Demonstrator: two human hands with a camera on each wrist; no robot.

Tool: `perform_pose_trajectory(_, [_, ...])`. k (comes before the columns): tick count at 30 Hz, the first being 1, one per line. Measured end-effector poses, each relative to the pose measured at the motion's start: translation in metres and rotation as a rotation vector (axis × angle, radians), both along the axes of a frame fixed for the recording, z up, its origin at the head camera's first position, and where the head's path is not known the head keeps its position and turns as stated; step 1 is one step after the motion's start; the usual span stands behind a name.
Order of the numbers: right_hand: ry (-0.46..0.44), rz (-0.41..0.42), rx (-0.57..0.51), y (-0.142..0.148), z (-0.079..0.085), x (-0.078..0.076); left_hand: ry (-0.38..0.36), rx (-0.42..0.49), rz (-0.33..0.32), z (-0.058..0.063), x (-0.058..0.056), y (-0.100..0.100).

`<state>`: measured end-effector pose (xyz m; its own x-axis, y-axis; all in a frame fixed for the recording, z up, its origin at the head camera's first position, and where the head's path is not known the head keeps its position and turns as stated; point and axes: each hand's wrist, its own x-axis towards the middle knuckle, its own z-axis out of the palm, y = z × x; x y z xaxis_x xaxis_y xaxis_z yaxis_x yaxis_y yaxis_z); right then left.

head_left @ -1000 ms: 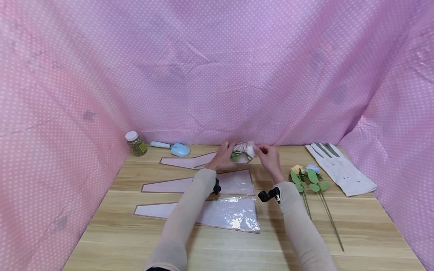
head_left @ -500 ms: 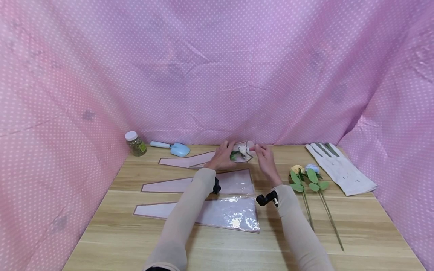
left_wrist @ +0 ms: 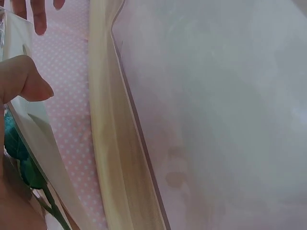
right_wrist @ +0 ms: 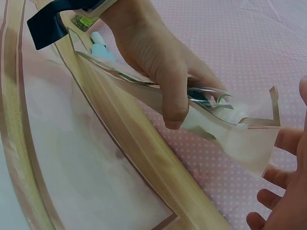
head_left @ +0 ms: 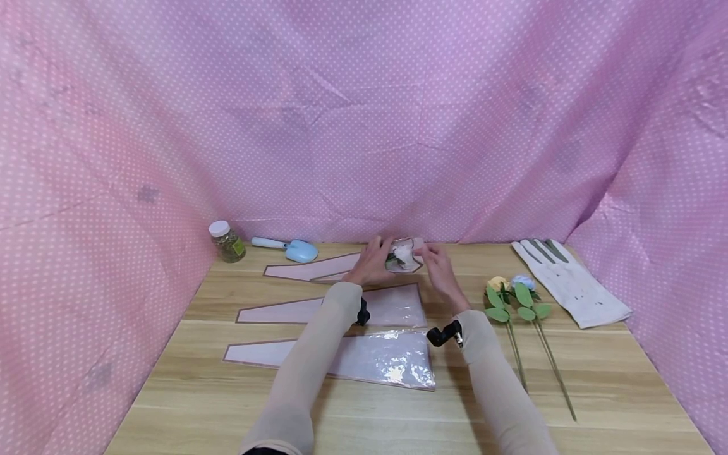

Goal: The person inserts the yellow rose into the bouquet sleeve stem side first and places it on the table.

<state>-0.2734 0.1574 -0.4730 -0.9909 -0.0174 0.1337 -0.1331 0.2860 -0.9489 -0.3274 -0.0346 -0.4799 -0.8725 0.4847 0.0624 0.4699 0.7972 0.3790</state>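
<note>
My left hand (head_left: 372, 262) grips a tapered clear flower sleeve (head_left: 313, 272) with a brown border at the back of the table. In the right wrist view its thumb lies on the near side of the sleeve, the fingers on the far side. Inside the sleeve is a white artificial rose (head_left: 405, 254); its green leaves (left_wrist: 29, 170) show through in the left wrist view. My right hand (head_left: 440, 268) is at the sleeve's wide mouth. Its loosely extended fingers touch the corner of the film (right_wrist: 254, 148), and they pinch nothing that shows.
Two more flat sleeves, a middle one (head_left: 398, 306) and a front one (head_left: 370, 360), lie nearer me. At right are a yellow rose (head_left: 497, 284), a blue rose (head_left: 523, 282) and a white glove (head_left: 574, 291). A blue trowel (head_left: 301, 251) and a lidded jar (head_left: 229, 245) stand back left.
My right hand has let go of the white rose's head and moved slightly left. The rose sits deeper in the sleeve, its stem reaching further left. The left hand stays put.
</note>
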Motion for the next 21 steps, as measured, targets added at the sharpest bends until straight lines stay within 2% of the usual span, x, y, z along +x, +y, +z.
perform_pose_trajectory(5, [-0.032,0.022,0.015,-0.001,-0.002,-0.001,0.015,-0.052,0.027,-0.002,-0.001,0.0])
perform_pose_trajectory(11, [-0.013,-0.001,0.112,0.0,-0.007,-0.001,0.041,-0.093,0.058,-0.008,-0.005,-0.004])
perform_pose_trajectory(17, [-0.025,-0.046,0.095,-0.005,-0.012,-0.004,0.038,-0.135,0.083,-0.02,-0.013,-0.012])
perform_pose_trajectory(21, [-0.008,-0.033,0.109,-0.01,-0.018,-0.007,0.017,-0.167,0.107,-0.022,-0.016,-0.018])
